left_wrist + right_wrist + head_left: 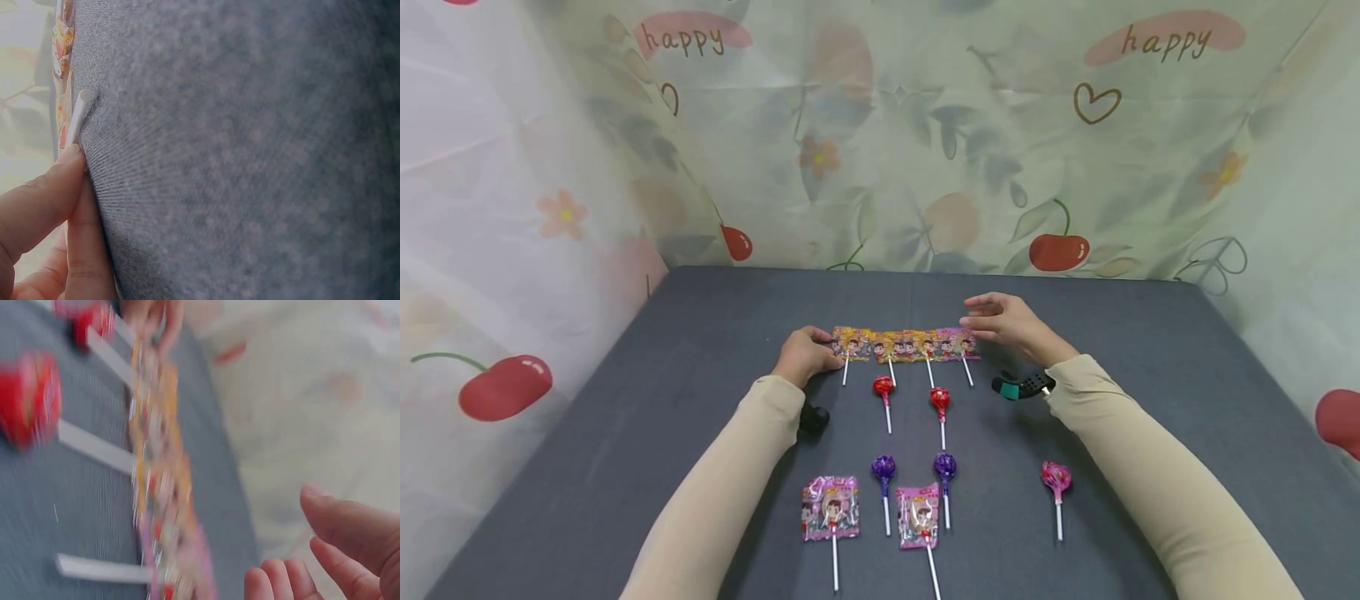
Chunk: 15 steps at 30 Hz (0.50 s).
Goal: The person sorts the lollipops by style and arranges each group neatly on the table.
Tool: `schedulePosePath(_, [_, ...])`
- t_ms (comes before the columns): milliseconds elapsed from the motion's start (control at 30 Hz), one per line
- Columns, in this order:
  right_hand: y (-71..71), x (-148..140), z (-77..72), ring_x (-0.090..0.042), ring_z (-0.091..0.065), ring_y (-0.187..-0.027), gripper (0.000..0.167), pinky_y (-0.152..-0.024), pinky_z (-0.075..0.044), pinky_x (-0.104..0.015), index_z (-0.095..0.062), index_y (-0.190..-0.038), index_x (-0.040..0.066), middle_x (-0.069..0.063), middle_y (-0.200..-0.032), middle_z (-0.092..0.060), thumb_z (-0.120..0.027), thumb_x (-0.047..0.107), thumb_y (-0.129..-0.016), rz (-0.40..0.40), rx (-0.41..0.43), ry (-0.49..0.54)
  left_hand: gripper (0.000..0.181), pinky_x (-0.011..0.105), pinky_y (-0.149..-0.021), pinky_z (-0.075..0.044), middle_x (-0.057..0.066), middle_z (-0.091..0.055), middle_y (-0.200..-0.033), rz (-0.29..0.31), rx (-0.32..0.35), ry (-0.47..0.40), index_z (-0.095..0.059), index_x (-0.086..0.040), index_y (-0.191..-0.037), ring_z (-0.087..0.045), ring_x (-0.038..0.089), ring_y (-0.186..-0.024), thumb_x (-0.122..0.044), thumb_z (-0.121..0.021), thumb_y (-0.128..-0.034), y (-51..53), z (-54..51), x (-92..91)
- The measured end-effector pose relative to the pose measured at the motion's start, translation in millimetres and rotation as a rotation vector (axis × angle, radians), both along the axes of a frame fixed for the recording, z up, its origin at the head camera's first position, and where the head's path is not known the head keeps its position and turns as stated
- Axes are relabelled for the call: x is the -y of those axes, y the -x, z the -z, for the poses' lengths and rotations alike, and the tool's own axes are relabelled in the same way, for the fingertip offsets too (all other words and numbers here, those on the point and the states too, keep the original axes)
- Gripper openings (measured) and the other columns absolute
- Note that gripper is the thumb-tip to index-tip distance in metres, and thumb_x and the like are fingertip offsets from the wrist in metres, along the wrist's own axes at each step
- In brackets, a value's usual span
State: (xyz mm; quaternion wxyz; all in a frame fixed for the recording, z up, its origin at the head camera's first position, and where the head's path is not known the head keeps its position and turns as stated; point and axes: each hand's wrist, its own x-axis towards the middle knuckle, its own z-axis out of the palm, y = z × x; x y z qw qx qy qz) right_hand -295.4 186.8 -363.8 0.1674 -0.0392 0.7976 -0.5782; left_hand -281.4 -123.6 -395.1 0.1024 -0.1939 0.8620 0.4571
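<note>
A row of flat lollipops in printed wrappers lies across the far middle of the table, sticks toward me. Thumb and fingers of my left hand [805, 357] pinch the outer edge of the leftmost orange-yellow wrapped lollipop [854, 343]; its white stick [78, 115] shows just past the thumb tip in the left wrist view. At the row's other end, my right hand [1011, 325] hovers by the pink wrapped lollipop [957, 343], fingers loosely bent and holding nothing. Two more orange-yellow wrapped lollipops [904, 345] lie between. The right wrist view is blurred.
Nearer me stand out two red ball lollipops [883, 386], two purple ones [945, 465], and two pink-wrapped flat lollipops [831, 508]. A pink ball lollipop [1056, 477] lies apart at the right. A printed curtain [895, 167] hangs behind the grey table [647, 433].
</note>
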Motion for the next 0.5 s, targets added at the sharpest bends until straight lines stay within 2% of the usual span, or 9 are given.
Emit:
schedulePosePath(133, [-28.4, 8, -19.6, -0.035, -0.053, -0.121, 0.049, -0.102, -0.042, -0.048, -0.045, -0.136, -0.001, -0.022, -0.135, -0.048, -0.062, 0.018, -0.095, -0.092, -0.132, -0.023, 0.048, 0.030, -0.074, -0.043, 0.008, -0.065, -0.100, 0.001, -0.001, 0.005, -0.060, -0.010, -0.118, -0.056, 0.018, -0.084, -0.001, -0.080, -0.0755, 1.2, 0.8, 0.4])
schedulePosePath(267, [-59.3, 17, -33.1, -0.036, -0.055, -0.119, 0.043, -0.097, -0.046, -0.047, -0.051, -0.132, 0.004, -0.019, -0.133, -0.053, -0.062, 0.024, -0.096, -0.177, -0.207, -0.060, 0.048, 0.029, -0.073, -0.043, 0.009, -0.065, -0.102, 0.007, -0.001, 0.005, -0.060, -0.010, -0.118, -0.057, 0.017, -0.084, -0.001, -0.081, -0.0754, 1.7, 1.2, 0.7])
schedulePosePath(367, [-81.2, 24, -35.9, -0.032, -0.057, -0.117, 0.042, -0.095, -0.048, -0.046, -0.055, -0.129, 0.006, -0.017, -0.131, -0.056, -0.065, 0.025, -0.094, -0.229, -0.228, -0.058, 0.048, 0.028, -0.071, -0.043, 0.009, -0.065, -0.101, 0.008, 0.000, 0.000, -0.060, -0.009, -0.118, -0.057, 0.017, -0.084, 0.000, -0.081, -0.0752, 2.0, 1.1, 0.8])
schedulePosePath(500, [-108.5, 34, -31.0, -0.027, -0.059, -0.115, 0.041, -0.093, -0.049, -0.040, -0.059, -0.125, 0.007, -0.014, -0.126, -0.060, -0.070, 0.024, -0.089, -0.326, -0.258, -0.071, 0.048, 0.027, -0.070, -0.043, 0.008, -0.065, -0.100, 0.007, 0.003, -0.006, -0.060, -0.008, -0.117, -0.057, 0.016, -0.083, 0.001, -0.081, -0.0749, 2.7, 1.3, 1.1])
